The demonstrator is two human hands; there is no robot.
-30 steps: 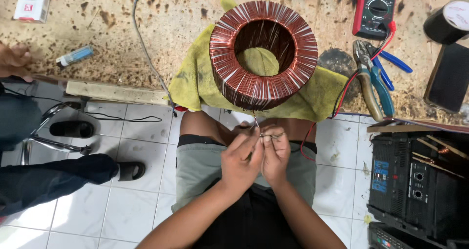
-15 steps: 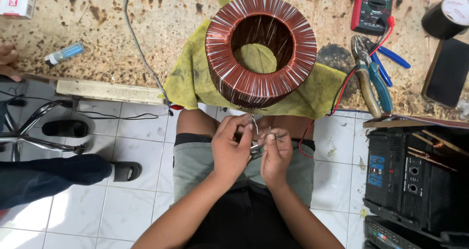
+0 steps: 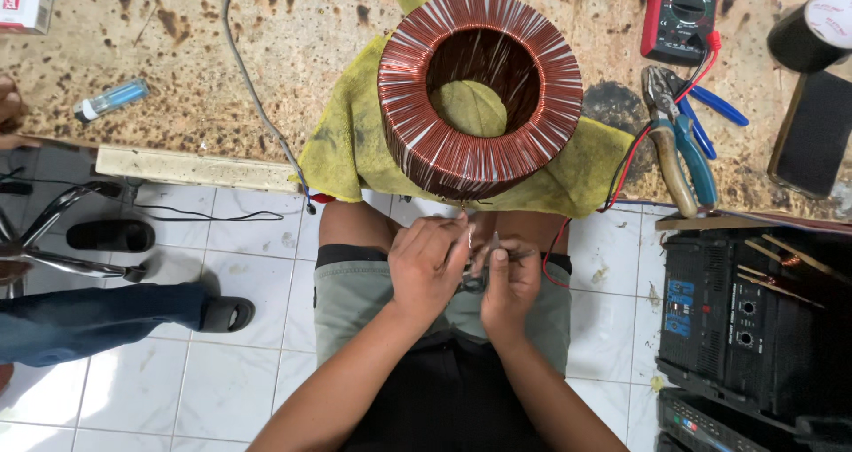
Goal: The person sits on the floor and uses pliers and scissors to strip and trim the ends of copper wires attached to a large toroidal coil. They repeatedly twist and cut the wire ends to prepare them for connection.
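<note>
A thin wire (image 3: 469, 235) is pinched in the left hand (image 3: 428, 266), its grip closed on it; a small tool (image 3: 475, 282) is clamped in the right hand (image 3: 508, 283), touching. The copper coil (image 3: 480, 93) lies just beyond, on the table (image 3: 177, 53).

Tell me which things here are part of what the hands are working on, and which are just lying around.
In use:
- left hand and right hand, pinching thin wire ends over the lap
- copper-wound ring coil the wires seem to lead from
- yellow cloth under it

Lying about:
- multimeter
- pliers
- blue-handled screwdriver
- black tape roll
- black amplifier case on the floor
</note>
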